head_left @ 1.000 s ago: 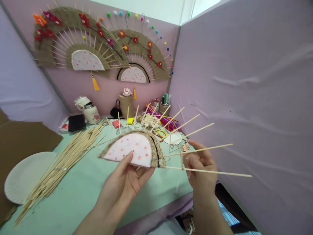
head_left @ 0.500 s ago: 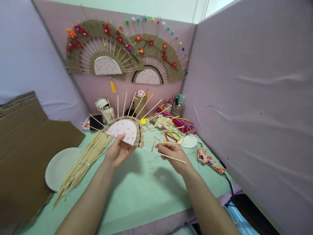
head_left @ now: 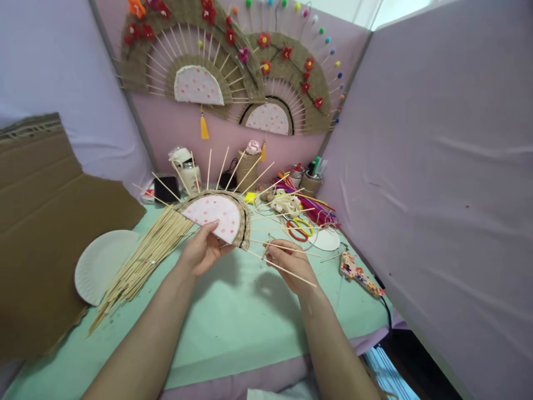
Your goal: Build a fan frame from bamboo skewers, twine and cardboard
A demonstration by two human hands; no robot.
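Note:
A half-round fan [head_left: 216, 214] with a white, pink-dotted centre, a twine-wrapped rim and thin wooden sticks fanning outward is held up over the table. My left hand [head_left: 202, 251] grips its straight lower edge, thumb on the front and fingers behind. At the fan's right end, my right hand [head_left: 291, 268] is closed in a pinch among the lowest two sticks. A short piece of twine [head_left: 266, 245] crosses these sticks at its fingertips. The fingers partly hide how the twine runs.
A bundle of sticks [head_left: 137, 261] and a paper plate [head_left: 97, 266] lie left, beside brown cardboard [head_left: 62, 239]. Scissors [head_left: 297, 232], a white oval [head_left: 326, 240] and a patterned glue gun [head_left: 358, 275] are at right. Two decorated fans [head_left: 287, 83] hang on the back panel.
The view has tilted down and shifted left, so the background sits higher and further right. Both hands keep their hold; the lowest sticks now point slightly more downward.

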